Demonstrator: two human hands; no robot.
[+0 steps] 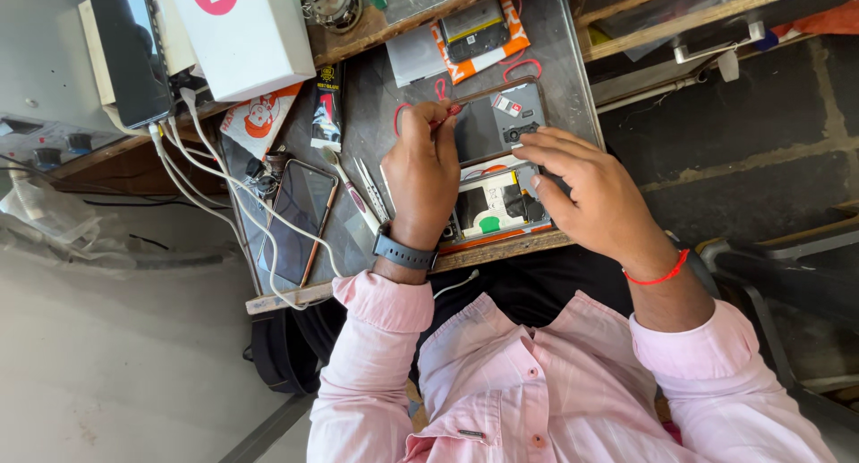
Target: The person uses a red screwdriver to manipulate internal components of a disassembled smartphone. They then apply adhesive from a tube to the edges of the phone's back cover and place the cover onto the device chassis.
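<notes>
Both hands point(501, 172) on flat opened phone point(497, 159) (glossy).

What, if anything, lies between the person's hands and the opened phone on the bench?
Nothing visible does. The left hand already works a red-handled tool at the opened phone, and the right hand rests its fingertips on it.

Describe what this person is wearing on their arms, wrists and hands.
Both arms are covered by long pale pink shirt sleeves with buttoned cuffs that end at the wrists. The left wrist carries a dark grey smartwatch on a matching band. The right wrist has a thin red thread bracelet. The left hand and right hand are bare, with no gloves and no rings visible.
</notes>
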